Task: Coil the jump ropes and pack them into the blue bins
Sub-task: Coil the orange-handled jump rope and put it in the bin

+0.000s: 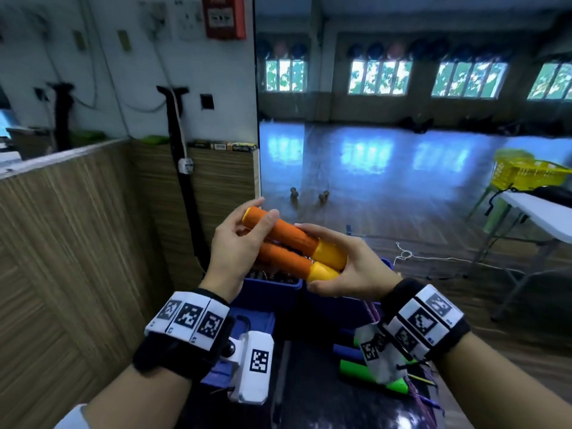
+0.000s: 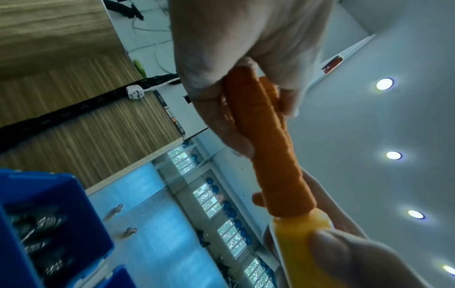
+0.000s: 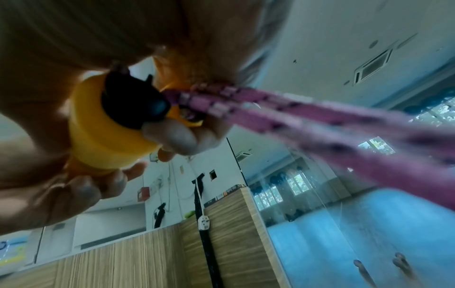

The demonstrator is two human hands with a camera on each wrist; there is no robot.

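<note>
From the head view, we are holding the two orange handles (image 1: 284, 243) of one jump rope side by side above the blue bins (image 1: 272, 289), which are sitting toward six o'clock of our hands; our left hand (image 1: 235, 252) is curling round the foam ends at ten o'clock, while our right hand (image 1: 349, 270) is cupping the yellow caps (image 1: 329, 263) at four o'clock. More handles (image 1: 356, 366), green and blue, are lying at five o'clock. From the left wrist, we are seeing our fingers (image 2: 231, 126) wrapping the ribbed foam, which looks soft and grippy. From the right wrist, we are pinching the smooth caps, and the pink cord (image 3: 307, 124) is trailing off toward three o'clock. We judge the cord limp and light, the caps slippery, so the foam is offering the surest hold.
</note>
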